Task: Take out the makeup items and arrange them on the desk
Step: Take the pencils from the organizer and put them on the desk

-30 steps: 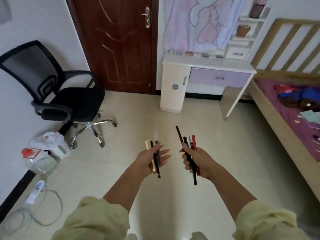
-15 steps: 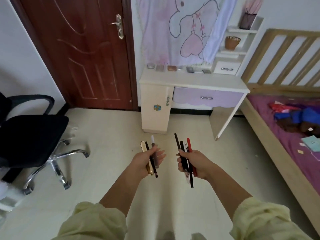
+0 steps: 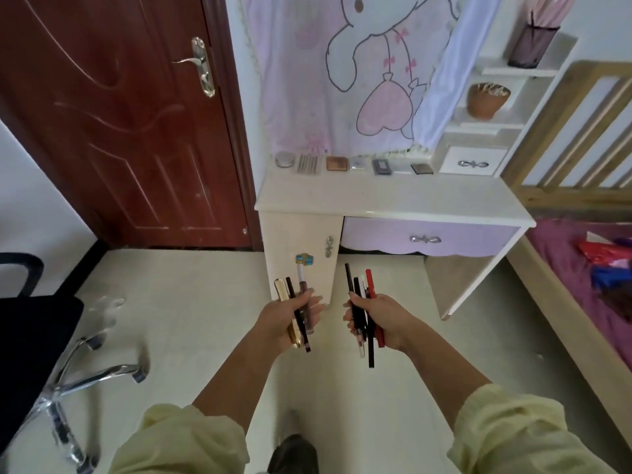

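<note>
Two hands hover above the floor (image 3: 191,336), short of the desk (image 3: 393,200). Left hand (image 3: 282,321) grasps gold tube (image 3: 281,290), black pencil (image 3: 290,287) and brown pencil (image 3: 303,289). Right hand (image 3: 383,319) clutches black pencils (image 3: 349,282) and red pencil (image 3: 370,283). Compacts (image 3: 337,163) line the desk's back edge.

Gold tube (image 3: 286,302) and two pencils (image 3: 302,285) upright in left hand (image 3: 282,321); black and red pencils (image 3: 370,289) in right hand (image 3: 388,319); compacts (image 3: 337,163) line the desk (image 3: 393,198) back.
</note>
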### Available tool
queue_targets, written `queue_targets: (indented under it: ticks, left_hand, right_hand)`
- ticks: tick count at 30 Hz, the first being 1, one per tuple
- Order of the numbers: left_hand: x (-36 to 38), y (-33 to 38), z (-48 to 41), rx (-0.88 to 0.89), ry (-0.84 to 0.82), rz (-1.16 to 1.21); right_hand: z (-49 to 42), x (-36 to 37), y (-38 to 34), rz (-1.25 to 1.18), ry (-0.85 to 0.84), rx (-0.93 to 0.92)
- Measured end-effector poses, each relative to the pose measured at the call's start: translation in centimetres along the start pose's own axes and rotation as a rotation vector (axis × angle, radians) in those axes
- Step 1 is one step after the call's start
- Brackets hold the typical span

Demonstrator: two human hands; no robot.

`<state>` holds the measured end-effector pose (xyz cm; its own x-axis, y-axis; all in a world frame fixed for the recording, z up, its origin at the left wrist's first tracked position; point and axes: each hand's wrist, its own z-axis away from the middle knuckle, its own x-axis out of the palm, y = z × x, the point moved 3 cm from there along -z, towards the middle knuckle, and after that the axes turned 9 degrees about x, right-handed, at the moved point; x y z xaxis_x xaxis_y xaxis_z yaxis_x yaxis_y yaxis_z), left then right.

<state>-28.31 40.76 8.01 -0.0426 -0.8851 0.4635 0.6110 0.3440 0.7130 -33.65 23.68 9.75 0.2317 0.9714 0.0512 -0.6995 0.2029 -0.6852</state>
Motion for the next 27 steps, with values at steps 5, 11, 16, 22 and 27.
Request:
queue_targets:
  ticks: [5, 11, 16, 22, 27]
  left_hand:
    - [1.4, 6.4, -9.4, -0.028, -0.007, -0.011]
    - [3.1, 11.0, -19.8, -0.081, 0.037, -0.031]
    - [4.4, 14.2, -28.3, -0.066, 0.076, -0.086]
    - [7.1, 17.1, -40.0, -0.069, 0.132, -0.113]
    - [8.9, 18.4, -46.6, -0.084, 0.205, -0.172]
  right_hand:
    - [-7.6, 0.9, -7.8, -0.008, 0.028, -0.007]
    - [-15.1, 0.9, -14.5, 0.084, 0.042, 0.051]
    - [-22.2, -0.4, -20.3, 0.114, 0.050, 0.040]
    - [-32.7, -2.8, -27.4, 0.185, 0.071, 0.050]
    - [-39.4, -4.3, -31.2, 0.261, 0.041, 0.106]
